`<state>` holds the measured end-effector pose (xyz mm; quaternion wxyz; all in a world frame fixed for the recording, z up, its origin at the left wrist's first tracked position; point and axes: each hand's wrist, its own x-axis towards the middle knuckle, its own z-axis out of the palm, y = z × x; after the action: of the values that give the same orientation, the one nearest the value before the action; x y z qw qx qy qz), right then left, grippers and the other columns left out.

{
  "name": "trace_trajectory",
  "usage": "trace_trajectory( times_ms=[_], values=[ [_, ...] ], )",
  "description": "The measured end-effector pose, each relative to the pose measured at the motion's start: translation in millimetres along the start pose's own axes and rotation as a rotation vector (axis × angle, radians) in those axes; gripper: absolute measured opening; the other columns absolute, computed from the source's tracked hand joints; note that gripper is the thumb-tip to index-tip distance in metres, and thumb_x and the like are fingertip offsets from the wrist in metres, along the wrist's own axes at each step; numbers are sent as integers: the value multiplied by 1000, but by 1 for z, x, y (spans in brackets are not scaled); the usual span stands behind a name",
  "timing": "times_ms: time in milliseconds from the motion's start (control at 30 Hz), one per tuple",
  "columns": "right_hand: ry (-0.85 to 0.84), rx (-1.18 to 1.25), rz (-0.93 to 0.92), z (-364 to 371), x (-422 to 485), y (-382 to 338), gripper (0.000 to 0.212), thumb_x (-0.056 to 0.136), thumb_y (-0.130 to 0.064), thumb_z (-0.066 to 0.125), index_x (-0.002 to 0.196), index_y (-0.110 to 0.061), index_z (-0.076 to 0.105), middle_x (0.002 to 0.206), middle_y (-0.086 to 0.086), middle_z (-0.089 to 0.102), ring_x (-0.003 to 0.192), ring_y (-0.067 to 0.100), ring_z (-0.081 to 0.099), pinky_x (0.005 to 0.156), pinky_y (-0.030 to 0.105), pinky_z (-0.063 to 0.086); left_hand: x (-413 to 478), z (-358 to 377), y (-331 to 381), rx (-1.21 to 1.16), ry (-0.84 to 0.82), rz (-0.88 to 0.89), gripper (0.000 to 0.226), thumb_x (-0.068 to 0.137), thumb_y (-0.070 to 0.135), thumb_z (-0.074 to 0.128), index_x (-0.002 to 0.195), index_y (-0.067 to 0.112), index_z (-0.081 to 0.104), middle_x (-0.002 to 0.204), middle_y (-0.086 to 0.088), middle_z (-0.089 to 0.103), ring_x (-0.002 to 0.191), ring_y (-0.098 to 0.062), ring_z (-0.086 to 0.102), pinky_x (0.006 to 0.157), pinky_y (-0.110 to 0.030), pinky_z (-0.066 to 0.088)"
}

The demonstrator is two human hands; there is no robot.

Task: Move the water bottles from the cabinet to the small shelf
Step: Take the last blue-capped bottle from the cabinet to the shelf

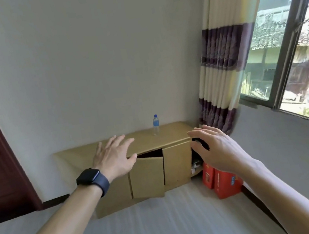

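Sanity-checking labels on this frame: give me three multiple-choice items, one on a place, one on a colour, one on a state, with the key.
1. Where does the water bottle stand?
A) on the floor
B) on top of the cabinet
C) on the windowsill

2. What colour are the boxes at the cabinet's right end?
A) green
B) white
C) red

3. How is the cabinet's middle door?
A) ajar
B) flush shut
C) taken off

Key:
1 B, it stands upright on the cabinet top.
2 C, they show red.
3 A, it hangs tilted outward with a dark gap above it.
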<state>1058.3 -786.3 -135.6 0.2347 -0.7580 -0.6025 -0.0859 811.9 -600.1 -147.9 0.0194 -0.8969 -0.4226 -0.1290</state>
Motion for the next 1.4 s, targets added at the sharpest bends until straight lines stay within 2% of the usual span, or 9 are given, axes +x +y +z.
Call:
trace_trajectory(
  times_ms=[300, 400, 600, 833, 1267, 1400],
  values=[
    [-11, -19, 20, 83, 168, 72, 44, 98, -54, 40, 139, -41, 49, 148, -16, 45, 148, 10, 23, 119, 37, 26, 192, 65, -39, 25, -28, 44, 60, 93, 57, 41, 149, 40, 27, 160, 6, 22, 148, -20, 13, 118, -55, 13],
    [-12, -20, -26, 110, 240, 102, 51, 95, -62, 31, 138, -40, 49, 145, -19, 48, 146, 10, 27, 118, 40, 29, 263, 86, -53, 34, -6, 30, 59, 93, 56, 41, 148, 39, 29, 159, 5, 24, 148, -20, 15, 117, -54, 14],
    [-36, 5, -15, 145, 377, 146, 42, 99, -50, 41, 140, -42, 46, 149, -19, 43, 148, 9, 20, 120, 36, 24, 387, 114, -80, 62, 4, -23, 58, 95, 54, 40, 149, 36, 30, 160, 5, 22, 148, -19, 13, 117, -52, 15],
    [-117, 18, -17, 210, 491, 195, 44, 99, -52, 38, 142, -43, 42, 151, -19, 41, 148, 8, 19, 120, 35, 24, 513, 163, -107, 60, -69, -45, 58, 97, 52, 38, 151, 36, 25, 162, 4, 15, 149, -19, 7, 118, -52, 10],
    [-277, 27, 72, 372, 697, 284, 44, 100, -50, 37, 142, -42, 43, 150, -18, 42, 147, 9, 22, 117, 34, 27, 741, 312, -165, 77, -228, 22, 60, 98, 48, 38, 153, 34, 19, 164, 1, 3, 150, -21, -3, 118, -55, 2],
    [-306, 53, 121, 415, 744, 313, 40, 98, -48, 43, 137, -41, 48, 142, -18, 50, 141, 12, 33, 113, 34, 34, 810, 347, -172, 125, -241, 67, 61, 98, 45, 38, 154, 34, 15, 164, -1, -6, 150, -24, -11, 118, -56, -3]
  ],
)
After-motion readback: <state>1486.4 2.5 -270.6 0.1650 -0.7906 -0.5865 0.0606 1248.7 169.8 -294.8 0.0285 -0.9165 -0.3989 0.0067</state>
